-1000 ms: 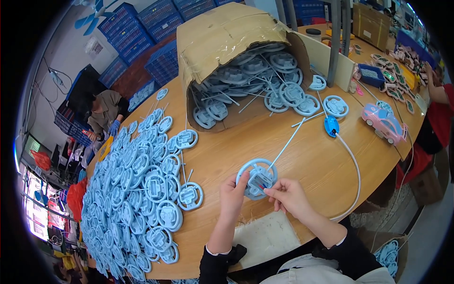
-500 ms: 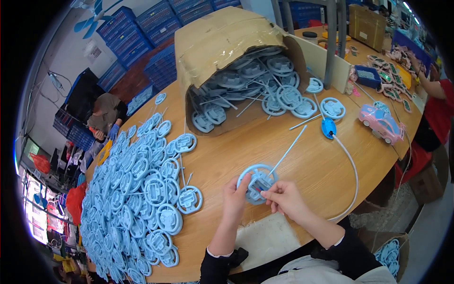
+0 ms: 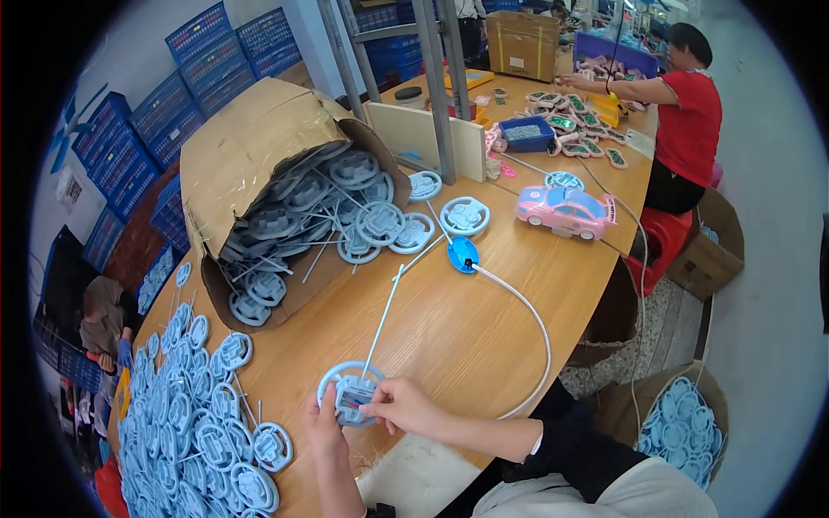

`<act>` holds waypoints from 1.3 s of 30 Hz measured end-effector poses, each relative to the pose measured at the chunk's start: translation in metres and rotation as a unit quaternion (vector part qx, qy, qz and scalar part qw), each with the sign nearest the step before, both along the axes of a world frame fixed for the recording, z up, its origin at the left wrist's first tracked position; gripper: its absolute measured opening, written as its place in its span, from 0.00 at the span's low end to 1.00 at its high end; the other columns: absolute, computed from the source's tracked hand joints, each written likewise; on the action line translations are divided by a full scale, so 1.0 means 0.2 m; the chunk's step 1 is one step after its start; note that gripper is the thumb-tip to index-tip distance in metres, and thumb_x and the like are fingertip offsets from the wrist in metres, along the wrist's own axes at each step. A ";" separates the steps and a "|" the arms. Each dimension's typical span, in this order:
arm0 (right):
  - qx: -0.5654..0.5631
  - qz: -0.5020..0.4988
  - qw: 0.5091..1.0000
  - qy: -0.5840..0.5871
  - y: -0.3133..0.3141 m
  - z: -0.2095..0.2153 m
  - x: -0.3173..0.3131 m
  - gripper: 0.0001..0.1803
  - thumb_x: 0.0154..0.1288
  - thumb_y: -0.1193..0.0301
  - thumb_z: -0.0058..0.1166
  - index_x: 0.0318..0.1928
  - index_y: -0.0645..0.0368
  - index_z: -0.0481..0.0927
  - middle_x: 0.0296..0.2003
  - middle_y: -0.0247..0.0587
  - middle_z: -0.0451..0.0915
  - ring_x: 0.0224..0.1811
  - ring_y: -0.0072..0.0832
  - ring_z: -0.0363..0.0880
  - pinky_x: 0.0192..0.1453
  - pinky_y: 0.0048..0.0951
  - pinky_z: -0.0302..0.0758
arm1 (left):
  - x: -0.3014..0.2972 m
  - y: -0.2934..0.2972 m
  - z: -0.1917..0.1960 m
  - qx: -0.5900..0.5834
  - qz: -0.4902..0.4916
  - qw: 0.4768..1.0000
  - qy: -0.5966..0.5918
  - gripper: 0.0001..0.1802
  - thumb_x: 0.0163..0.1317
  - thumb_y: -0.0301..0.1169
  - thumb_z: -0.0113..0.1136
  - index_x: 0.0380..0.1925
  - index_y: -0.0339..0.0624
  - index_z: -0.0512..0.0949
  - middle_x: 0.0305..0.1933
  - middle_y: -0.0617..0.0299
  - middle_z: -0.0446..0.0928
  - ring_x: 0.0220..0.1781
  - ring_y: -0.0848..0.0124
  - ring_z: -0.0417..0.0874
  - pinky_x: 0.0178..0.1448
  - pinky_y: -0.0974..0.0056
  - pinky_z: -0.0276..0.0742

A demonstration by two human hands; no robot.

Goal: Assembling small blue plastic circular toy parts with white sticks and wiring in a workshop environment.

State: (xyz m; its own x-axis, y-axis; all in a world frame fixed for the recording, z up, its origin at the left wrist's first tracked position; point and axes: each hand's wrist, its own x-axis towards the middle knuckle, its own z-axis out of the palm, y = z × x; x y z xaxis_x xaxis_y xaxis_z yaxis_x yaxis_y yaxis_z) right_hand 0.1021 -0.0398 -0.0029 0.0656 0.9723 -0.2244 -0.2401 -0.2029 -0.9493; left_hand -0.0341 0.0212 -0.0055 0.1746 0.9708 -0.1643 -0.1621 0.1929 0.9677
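My left hand (image 3: pixel 326 432) grips the left rim of a light blue toy steering wheel (image 3: pixel 351 387), its hollow back facing up. A thin pale blue rod (image 3: pixel 382 321) extends from the wheel's top toward the carton. My right hand (image 3: pixel 408 406) is closed in a pinch at the wheel's hub; anything between its fingertips is too small and hidden to name. Left of my hands lies a big pile of similar steering wheels (image 3: pixel 197 432). A cardboard carton (image 3: pixel 250 129) on its side spills more of them onto the table.
A blue oval device (image 3: pixel 464 255) with a white cable (image 3: pixel 531 315) lies beyond my hands. Farther right stands a pink toy car (image 3: pixel 566 212). A co-worker in red (image 3: pixel 695 112) sits at the far right. An open box of blue wheels (image 3: pixel 682 427) stands below the table edge.
The view has swung to the right, bringing the co-worker in red and the floor box more fully into sight. Both hands stay on the same steering wheel.
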 end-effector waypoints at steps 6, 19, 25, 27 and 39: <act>0.012 -0.008 1.000 0.011 0.02 -0.05 -0.02 0.11 0.53 0.71 0.55 0.20 0.64 0.70 0.14 0.36 0.72 0.09 0.17 0.67 0.10 0.19 0.60 | 0.00 -0.01 0.01 -0.019 -0.002 1.000 -0.010 0.09 0.58 0.33 0.51 0.33 0.39 0.74 0.28 0.64 0.76 0.27 0.78 0.75 0.31 0.73 0.71; 0.017 -0.028 0.999 -0.012 0.04 -0.04 -0.03 0.11 0.52 0.73 0.54 0.18 0.64 0.71 0.13 0.37 0.71 0.08 0.19 0.67 0.11 0.21 0.61 | -0.01 0.02 -0.03 0.000 0.013 1.000 -0.010 0.11 0.59 0.36 0.50 0.33 0.39 0.72 0.29 0.63 0.75 0.28 0.76 0.75 0.32 0.71 0.72; 0.031 -0.016 0.999 0.003 0.04 -0.01 -0.03 0.10 0.53 0.73 0.55 0.20 0.64 0.70 0.14 0.36 0.71 0.09 0.17 0.65 0.10 0.19 0.59 | 0.00 -0.01 0.02 -0.059 -0.009 0.997 -0.046 0.14 0.60 0.39 0.46 0.35 0.39 0.71 0.31 0.60 0.75 0.32 0.73 0.76 0.33 0.68 0.73; 0.034 -0.018 0.999 0.004 0.04 0.00 -0.02 0.10 0.53 0.73 0.55 0.20 0.64 0.70 0.14 0.36 0.71 0.09 0.17 0.65 0.10 0.19 0.59 | 0.01 -0.02 0.06 -0.066 -0.023 0.997 -0.040 0.15 0.61 0.41 0.45 0.35 0.39 0.71 0.31 0.60 0.75 0.32 0.73 0.77 0.33 0.67 0.74; 0.038 -0.021 0.999 -0.010 0.04 0.02 -0.03 0.10 0.53 0.73 0.55 0.21 0.64 0.71 0.14 0.35 0.71 0.09 0.16 0.65 0.11 0.18 0.60 | -0.01 -0.01 0.05 -0.076 -0.004 0.997 -0.010 0.17 0.61 0.43 0.44 0.36 0.40 0.70 0.32 0.61 0.75 0.32 0.74 0.76 0.33 0.69 0.74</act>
